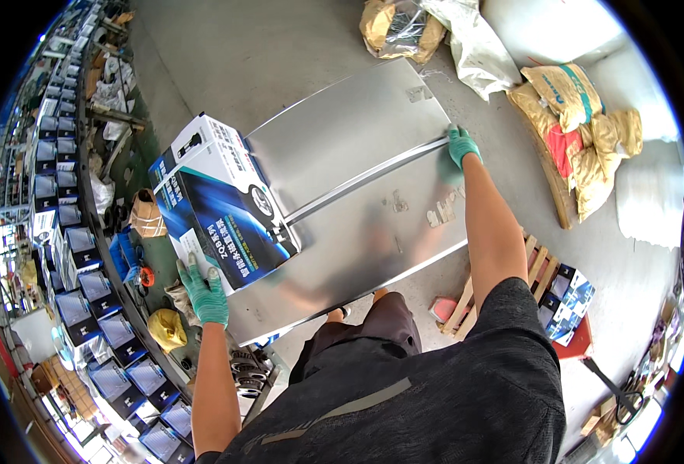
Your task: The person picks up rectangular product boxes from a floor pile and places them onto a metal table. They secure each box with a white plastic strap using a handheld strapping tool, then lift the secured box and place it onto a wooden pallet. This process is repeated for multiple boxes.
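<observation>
A large blue, white and black printed carton [222, 205] lies on the left part of a shiny steel tabletop [342, 147]. My left hand [205, 294], in a green glove, rests with its fingers spread against the carton's near left corner. From the carton's right side, a narrow pale band [365, 180] runs across the steel to the right edge. At that far end is my right hand [461, 145], also gloved in green, with its fingers curled at the edge. Whether it grips the band or the table's rim is hidden.
Many boxed goods [117, 329] stand in rows along the left. Stuffed yellow sacks [574, 108] lie at the right, beside large white wrapped bundles [651, 193]. A wooden pallet [539, 267] and a blue-white carton [570, 301] are near my right elbow. An open sack [404, 31] stands beyond the table.
</observation>
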A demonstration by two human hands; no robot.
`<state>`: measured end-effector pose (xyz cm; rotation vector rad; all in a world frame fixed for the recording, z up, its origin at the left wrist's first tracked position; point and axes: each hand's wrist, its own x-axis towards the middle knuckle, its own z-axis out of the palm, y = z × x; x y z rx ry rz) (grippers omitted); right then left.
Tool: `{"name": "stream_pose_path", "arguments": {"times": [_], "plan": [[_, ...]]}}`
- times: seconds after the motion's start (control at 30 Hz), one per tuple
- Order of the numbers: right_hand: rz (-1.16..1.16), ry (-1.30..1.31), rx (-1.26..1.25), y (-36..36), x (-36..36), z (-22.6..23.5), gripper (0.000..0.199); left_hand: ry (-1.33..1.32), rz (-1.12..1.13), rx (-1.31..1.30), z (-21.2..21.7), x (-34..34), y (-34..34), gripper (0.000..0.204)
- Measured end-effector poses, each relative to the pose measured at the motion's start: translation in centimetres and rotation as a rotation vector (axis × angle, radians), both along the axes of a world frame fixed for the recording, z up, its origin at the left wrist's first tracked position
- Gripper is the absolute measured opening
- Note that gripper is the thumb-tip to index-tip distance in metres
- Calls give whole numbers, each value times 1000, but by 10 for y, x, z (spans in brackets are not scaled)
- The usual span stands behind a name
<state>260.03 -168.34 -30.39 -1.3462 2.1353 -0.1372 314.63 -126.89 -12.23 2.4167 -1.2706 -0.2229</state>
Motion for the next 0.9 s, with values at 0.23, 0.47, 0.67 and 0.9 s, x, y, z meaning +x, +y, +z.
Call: {"name": "stream_pose_path", "arguments": {"times": [0.23,0.47,0.67,0.9], "plan": [[-150,-335,-329,-11,-53,-23,52,-48,-16,9,-4,7,0,66],[-48,-873,-1005,94,83,328,28,-247,-386,-178,59,-48,-36,41],[851,-722,-1136,214,255,484,39,-566,-1292,-287,159,-140,-101,36],[1608,-669,-979,282,405,458,51,-646,-623,439,109,42,-53,42]]}}
